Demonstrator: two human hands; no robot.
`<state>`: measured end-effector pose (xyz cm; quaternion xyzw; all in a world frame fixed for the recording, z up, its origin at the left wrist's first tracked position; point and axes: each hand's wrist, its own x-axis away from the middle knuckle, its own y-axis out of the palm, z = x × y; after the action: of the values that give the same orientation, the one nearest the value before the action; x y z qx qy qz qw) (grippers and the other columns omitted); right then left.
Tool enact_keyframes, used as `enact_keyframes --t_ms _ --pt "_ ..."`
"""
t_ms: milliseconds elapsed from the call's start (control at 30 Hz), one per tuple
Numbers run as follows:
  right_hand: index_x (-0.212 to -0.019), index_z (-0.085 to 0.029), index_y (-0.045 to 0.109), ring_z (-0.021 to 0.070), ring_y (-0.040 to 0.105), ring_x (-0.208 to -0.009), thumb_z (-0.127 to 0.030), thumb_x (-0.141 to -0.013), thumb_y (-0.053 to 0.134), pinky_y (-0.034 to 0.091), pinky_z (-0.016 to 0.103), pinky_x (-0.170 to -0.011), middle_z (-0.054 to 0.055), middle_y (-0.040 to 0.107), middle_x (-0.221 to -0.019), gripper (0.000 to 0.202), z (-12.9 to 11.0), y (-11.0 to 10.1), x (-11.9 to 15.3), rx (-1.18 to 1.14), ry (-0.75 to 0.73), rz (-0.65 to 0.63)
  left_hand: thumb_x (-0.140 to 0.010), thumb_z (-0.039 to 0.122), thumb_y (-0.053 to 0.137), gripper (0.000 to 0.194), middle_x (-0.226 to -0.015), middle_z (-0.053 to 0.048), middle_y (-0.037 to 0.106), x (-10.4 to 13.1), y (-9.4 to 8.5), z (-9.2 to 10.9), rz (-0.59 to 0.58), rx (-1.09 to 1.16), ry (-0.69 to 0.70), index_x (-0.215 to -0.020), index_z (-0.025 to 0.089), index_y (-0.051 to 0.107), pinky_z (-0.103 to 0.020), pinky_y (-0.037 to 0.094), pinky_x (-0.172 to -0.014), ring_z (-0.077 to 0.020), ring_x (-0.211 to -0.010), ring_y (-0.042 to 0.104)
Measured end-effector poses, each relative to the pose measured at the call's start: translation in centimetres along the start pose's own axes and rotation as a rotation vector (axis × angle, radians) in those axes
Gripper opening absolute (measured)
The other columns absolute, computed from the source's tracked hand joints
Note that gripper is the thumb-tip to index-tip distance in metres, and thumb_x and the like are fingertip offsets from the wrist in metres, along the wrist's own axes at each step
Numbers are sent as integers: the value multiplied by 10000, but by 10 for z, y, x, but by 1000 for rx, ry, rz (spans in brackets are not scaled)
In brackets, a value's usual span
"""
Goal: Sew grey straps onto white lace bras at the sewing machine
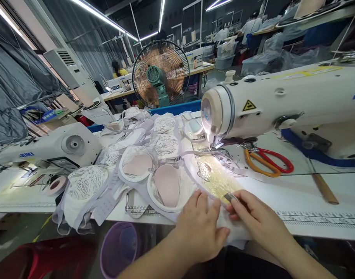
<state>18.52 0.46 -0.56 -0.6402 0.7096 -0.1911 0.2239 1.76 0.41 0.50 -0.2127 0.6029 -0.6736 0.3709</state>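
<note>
Lavender-trimmed white lace bras (166, 145) lie in a pile on the sewing table. My left hand (199, 228) rests flat, fingers spread, on the edge of the nearest bra (167, 186), whose pale pink cup linings face up. Close beside it my right hand (254, 217) is closed, with a small grey metal piece (230, 197) pinched between thumb and fingers; the rest of it is hidden. White fabric lies under both hands. A lavender strap (206, 152) runs to the needle area of the lit sewing machine (221, 112).
Scissors with orange and red handles (269, 162) lie right of the needle. A wooden-handled tool (325, 188) is farther right. Another sewing machine (69, 145) stands left, a fan (161, 73) behind. Below the table edge are a purple bin (119, 248) and a red seat (43, 257).
</note>
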Motion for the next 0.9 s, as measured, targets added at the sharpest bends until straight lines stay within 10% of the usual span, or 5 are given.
enact_keyframes --t_ms 233,900 --pt "-938 -224 615 189 614 -710 -339 -867 343 476 306 -580 45 631 -818 304 11 8 -16 293 -314 -24 -812 603 434 669 -1437 -174 303 9 7 -3 -50 109 -41 -1362 229 367 -483 282 -1064 -339 -1337 244" --pt "-800 -196 643 129 507 -512 -177 -849 365 277 241 -434 3 507 -639 283 5 14 -21 604 -485 -55 -726 574 599 617 -1476 -154 235 5 5 -2 -142 136 -83 -1254 270 504 -478 265 -1077 -331 -1355 200"
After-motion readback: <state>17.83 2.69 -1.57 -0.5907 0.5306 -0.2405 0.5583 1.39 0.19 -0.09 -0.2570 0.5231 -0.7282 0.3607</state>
